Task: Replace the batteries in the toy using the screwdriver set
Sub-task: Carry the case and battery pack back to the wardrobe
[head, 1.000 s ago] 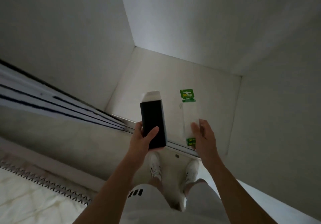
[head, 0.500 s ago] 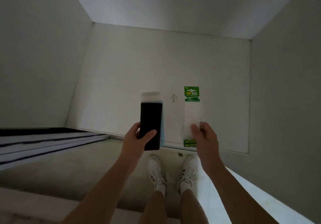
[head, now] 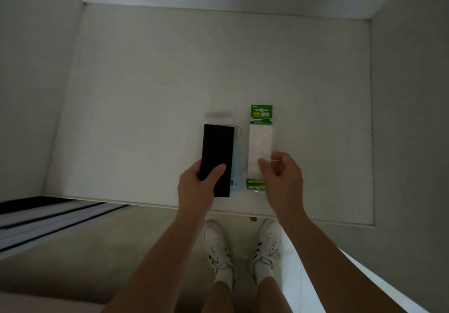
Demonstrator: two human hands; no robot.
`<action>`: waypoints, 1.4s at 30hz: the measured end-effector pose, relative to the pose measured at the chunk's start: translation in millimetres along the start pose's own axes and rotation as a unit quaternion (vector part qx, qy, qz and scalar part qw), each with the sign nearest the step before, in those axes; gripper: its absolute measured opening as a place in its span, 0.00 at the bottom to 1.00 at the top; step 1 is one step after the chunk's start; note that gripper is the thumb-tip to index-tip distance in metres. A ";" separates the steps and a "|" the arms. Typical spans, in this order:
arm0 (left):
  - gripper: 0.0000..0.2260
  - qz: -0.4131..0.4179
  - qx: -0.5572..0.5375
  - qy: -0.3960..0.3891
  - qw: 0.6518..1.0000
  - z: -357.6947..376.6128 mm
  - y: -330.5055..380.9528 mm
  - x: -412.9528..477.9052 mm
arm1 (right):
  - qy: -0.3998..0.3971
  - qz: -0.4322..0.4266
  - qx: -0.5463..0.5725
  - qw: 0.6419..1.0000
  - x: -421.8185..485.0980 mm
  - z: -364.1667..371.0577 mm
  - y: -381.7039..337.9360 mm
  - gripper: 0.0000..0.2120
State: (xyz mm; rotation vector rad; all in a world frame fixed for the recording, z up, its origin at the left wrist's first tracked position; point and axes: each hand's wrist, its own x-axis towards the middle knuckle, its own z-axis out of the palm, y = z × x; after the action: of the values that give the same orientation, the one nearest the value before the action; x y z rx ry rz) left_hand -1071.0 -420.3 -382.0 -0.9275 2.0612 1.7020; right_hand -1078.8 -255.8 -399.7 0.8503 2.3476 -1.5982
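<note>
Gathering stage: left fingers (head: 218,169) clamp the case (head: 217,149), right fingers (head: 264,165) pinch the battery pack (head: 261,137) beside it; next, probably lay both down.

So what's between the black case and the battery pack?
Head view: a pale blue packet tucked behind the black case, then bare white surface before the battery pack.

Indoors, seemingly a home: bare white walls (head: 36,94) boxing in a white alcove surface (head: 158,81), dark-striped sliding-door rails (head: 48,218) at near left, pale floor (head: 116,244) underfoot.
</note>
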 end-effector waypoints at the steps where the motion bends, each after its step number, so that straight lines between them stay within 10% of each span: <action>1: 0.07 0.003 0.011 0.006 1.000 2.3 0.2 2.5 | 0.006 -0.007 -0.020 1.000 1.6 0.5 -0.9 0.05; 8: 0.03 0.017 0.028 0.022 0.999 9.9 -1.5 7.4 | 0.009 -0.033 -0.096 0.995 9.1 0.2 2.1 0.05; 12: 0.22 0.028 0.077 0.038 0.996 8.0 -6.6 10.1 | 0.022 -0.050 -0.116 0.992 14.8 -0.3 6.3 0.08; 20: 0.04 -0.012 -0.043 0.053 0.998 -7.8 1.8 7.6 | 0.009 -0.054 -0.107 0.993 19.0 -9.5 4.5 0.08; 28: 0.12 -0.076 -0.073 0.064 0.992 -48.6 -2.9 27.6 | 0.000 -0.075 -0.135 0.988 24.8 -18.8 2.1 0.08; 42: 0.19 0.057 0.239 0.151 0.958 -54.5 -2.0 37.4 | 0.007 -0.111 -0.196 0.974 32.2 -19.0 11.7 0.15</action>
State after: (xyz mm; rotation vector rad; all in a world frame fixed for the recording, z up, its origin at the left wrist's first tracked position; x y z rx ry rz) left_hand -1088.7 -483.2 -392.9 -0.9597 2.6047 1.0652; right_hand -1095.7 -224.2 -415.6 0.5304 2.7139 -1.1290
